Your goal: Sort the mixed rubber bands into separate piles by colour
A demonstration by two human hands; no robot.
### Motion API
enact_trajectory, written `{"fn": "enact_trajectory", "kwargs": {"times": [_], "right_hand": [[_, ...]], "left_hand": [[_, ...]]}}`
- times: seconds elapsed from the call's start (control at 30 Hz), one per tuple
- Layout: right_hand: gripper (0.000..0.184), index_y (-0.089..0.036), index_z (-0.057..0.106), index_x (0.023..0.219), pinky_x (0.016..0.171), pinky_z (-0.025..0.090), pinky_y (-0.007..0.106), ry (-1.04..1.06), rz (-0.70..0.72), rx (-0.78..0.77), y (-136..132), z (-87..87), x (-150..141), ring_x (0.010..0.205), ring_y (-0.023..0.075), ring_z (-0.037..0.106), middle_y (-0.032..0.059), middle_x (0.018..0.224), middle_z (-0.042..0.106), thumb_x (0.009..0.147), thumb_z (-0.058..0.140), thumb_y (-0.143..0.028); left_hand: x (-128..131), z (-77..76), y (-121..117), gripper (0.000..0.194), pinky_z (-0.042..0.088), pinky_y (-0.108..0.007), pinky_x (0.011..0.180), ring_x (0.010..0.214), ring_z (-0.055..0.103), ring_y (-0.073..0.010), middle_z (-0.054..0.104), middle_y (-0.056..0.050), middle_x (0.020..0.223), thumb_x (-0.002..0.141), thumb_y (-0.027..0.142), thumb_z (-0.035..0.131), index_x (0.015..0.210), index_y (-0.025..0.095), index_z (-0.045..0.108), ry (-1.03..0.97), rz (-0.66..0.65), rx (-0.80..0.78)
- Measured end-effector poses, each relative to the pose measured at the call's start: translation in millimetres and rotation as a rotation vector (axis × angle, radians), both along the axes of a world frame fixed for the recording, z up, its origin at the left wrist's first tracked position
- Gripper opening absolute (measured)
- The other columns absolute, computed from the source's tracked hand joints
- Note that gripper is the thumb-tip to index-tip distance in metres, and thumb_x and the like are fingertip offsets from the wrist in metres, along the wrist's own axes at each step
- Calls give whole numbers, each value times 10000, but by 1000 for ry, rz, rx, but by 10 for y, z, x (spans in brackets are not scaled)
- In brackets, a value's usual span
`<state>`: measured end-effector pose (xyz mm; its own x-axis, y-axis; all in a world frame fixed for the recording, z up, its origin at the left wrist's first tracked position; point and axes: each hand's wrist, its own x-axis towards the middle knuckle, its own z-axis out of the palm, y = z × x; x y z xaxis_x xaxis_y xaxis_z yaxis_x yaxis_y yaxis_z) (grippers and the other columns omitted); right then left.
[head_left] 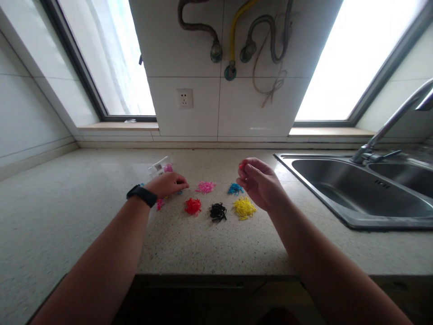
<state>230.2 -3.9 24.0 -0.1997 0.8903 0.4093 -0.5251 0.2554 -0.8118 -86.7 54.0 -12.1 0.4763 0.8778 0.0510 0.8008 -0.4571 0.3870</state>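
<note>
One red bit (pixel 241 166), pinched in right grip (pixel 259 179), clears speckled counter (pixel 203 246); left grip (pixel 166 184) unclear.

- Three piles (pixel 218 212) sit in a row across a countertop (pixel 203 253), two more piles (pixel 205 187) behind.
- The left hand (pixel 169 183) is just left of the piles, a box (pixel 156 169) behind it.
- The right hand (pixel 263 183), a small piece (pixel 241 166) in its fingers, is at the piles' right.
- Farther right lies a sink (pixel 341 185), a faucet (pixel 385 126) at its back edge.
- On the wall (pixel 253 117) behind, a socket (pixel 184 98) sits between two windows (pixel 115 58), below hoses (pixel 232 36).
</note>
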Motion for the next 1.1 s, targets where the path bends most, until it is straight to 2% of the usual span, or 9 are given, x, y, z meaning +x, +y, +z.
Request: {"fn": "enact_trajectory", "kwargs": {"times": [0.2, 0.4, 0.57, 0.67, 0.73, 0.83, 0.97, 1.1], "right_hand": [[153, -258, 720, 851, 500, 407, 270, -120, -23, 32, -7, -49, -46, 590, 99, 483, -2, 795, 674, 758, 815, -333], [155, -239, 722, 877, 521, 415, 276, -321, 22, 125, -31, -140, -235, 578, 101, 502, 3, 796, 691, 792, 782, -354], [86, -218, 749, 916, 639, 459, 286, -757, -90, 375, -27, -289, -437, 666, 124, 547, 18, 820, 698, 871, 705, -277], [88, -227, 753, 950, 809, 472, 324, -983, -171, 611, -10, -341, -518, 850, 171, 604, 37, 914, 720, 904, 681, -206], [97, -231, 751, 961, 886, 448, 341, -1105, -172, 755, -2, -333, -558, 947, 195, 599, 45, 954, 727, 929, 663, -203], [124, -231, 751, 968, 903, 429, 343, -1262, -119, 918, -1, -293, -614, 964, 204, 587, 57, 981, 723, 961, 627, -229], [125, -229, 745, 979, 911, 421, 361, -1386, -127, 968, -1, -292, -648, 999, 223, 588, 73, 1029, 719, 960, 623, -239], [143, -235, 724, 1050, 886, 428, 365, -1392, -166, 956, 39, -313, -543, 997, 227, 592, 78, 1054, 713, 958, 617, -255]], "left_hand": [[0, -5, 6, 395, 412, -263, 642, 723, 649, -169, 752, -59, 825, 913, 494, 540, 951, 181, 778, 3, 7, 23], [15, 3, 2, 390, 412, -262, 642, 721, 646, -170, 760, -62, 823, 905, 489, 546, 948, 185, 785, 6, 10, 59], [7, -4, 27, 392, 414, -268, 645, 707, 641, -171, 758, -60, 807, 902, 493, 542, 942, 188, 785, 26, 15, 97], [1, 1, 38, 398, 408, -269, 637, 704, 643, -172, 754, -65, 807, 905, 502, 535, 939, 190, 780, 48, 48, 119], [-2, 17, 32, 397, 405, -272, 631, 701, 642, -174, 750, -64, 800, 909, 503, 531, 942, 193, 777, 50, 68, 134], [-7, 55, 6, 386, 409, -279, 644, 721, 643, -179, 752, -65, 818, 911, 493, 531, 938, 197, 777, 42, 100, 168], [-26, 98, -19, 369, 407, -295, 667, 731, 639, -186, 746, -64, 819, 909, 481, 538, 918, 200, 777, 35, 166, 248], [-46, 120, -19, 359, 395, -298, 670, 729, 632, -184, 740, -67, 809, 916, 464, 536, 889, 194, 771, 20, 188, 275]]}}
